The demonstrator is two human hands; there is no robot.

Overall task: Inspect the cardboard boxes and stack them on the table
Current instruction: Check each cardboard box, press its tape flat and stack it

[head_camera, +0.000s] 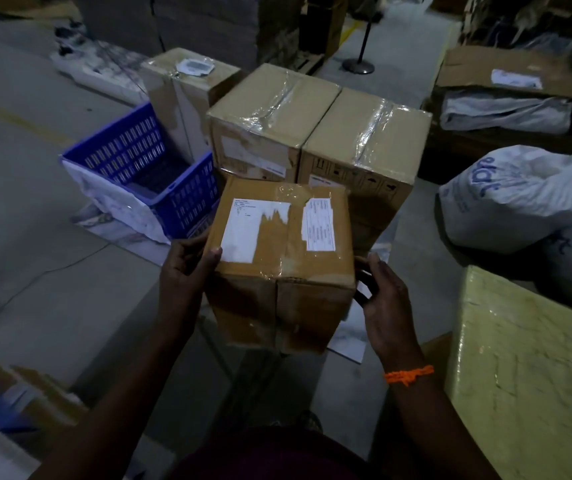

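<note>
On dim concrete floor (35,209), taped cardboard boxes (270,112), blue crate (128,157), white sacks (519,206)

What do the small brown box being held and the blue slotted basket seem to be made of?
The small brown box: apparently matte cardboard, by its creased edges, under glossy clear tape. The blue slotted basket: probably moulded plastic, by its regular slots.
</note>
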